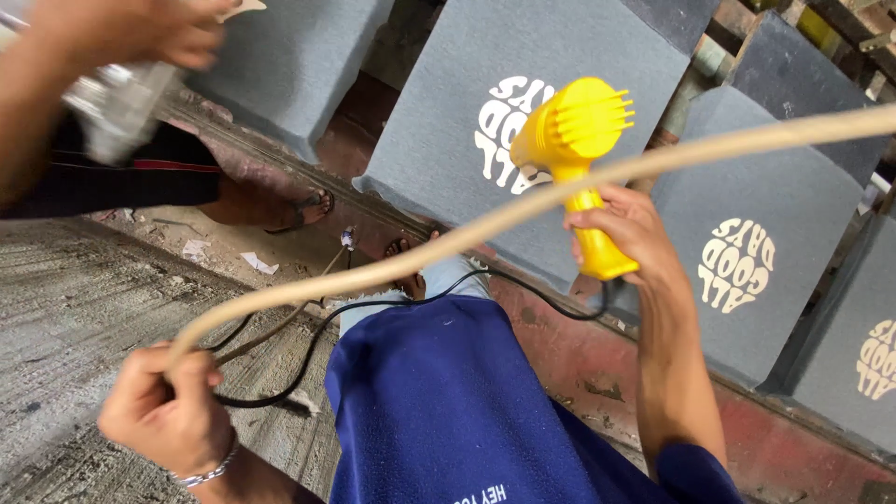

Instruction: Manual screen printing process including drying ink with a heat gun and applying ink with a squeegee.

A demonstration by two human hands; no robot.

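1. Yellow plastic: the dryer sits in the right hand, fingers wrapped tight round its grip, nozzle aimed away from the body toward the pale print on a grey panel. Held that way, its air would likely land on the print.
2. The left hand is closed in a fist on a tan hose, thumb on top. The hose arcs up across the view and passes in front of the dryer, so it appears to be lifted out of the way.
3. A black cord loops from below the dryer down over the blue shirt to the floor, slack enough to let the tool move.
4. More grey panels stand tilted in a row along a reddish ledge, prints facing out.
5. At top left another person's hand holds something blurred; their sandalled foot rests near the ledge.
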